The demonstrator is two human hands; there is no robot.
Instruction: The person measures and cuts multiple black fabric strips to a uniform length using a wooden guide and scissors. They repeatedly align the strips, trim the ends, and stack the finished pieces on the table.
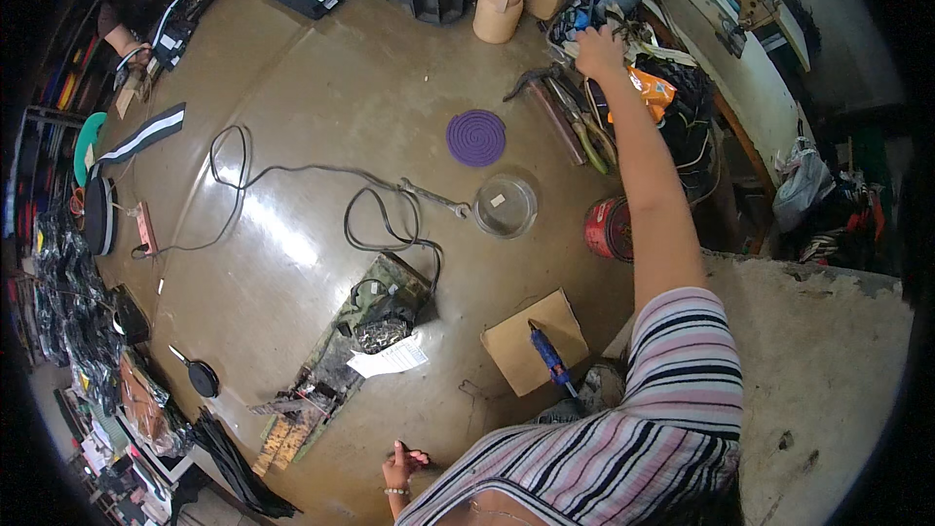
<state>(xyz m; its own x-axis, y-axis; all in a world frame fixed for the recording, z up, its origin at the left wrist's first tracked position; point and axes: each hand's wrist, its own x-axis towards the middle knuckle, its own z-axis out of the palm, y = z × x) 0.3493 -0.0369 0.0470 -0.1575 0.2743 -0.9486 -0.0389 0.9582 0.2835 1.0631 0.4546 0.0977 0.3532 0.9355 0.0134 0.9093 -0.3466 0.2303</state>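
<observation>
My right arm stretches to the far right, where my right hand [599, 51] reaches into a pile of mixed items. Its fingers look apart over a blue and white bundle [577, 21]; the fingertips are partly hidden. Close to my body, my left hand [401, 469] stays low by the table's near edge, thumb and fingers apart, holding nothing. A claw hammer [553, 117] and green-handled pliers [587, 144] lie beside my right forearm. In front of me, a blue glue gun [552, 356] rests with its nozzle on a cardboard square [526, 351].
Mid-table lie a purple coiled mat [475, 138], a round clear dish [505, 206], a wrench [435, 198] and a black cable [321, 169]. A worn board with a device [382, 331] sits nearer me. A red can [609, 229] stands right. Another person [136, 0] handles a strap far left.
</observation>
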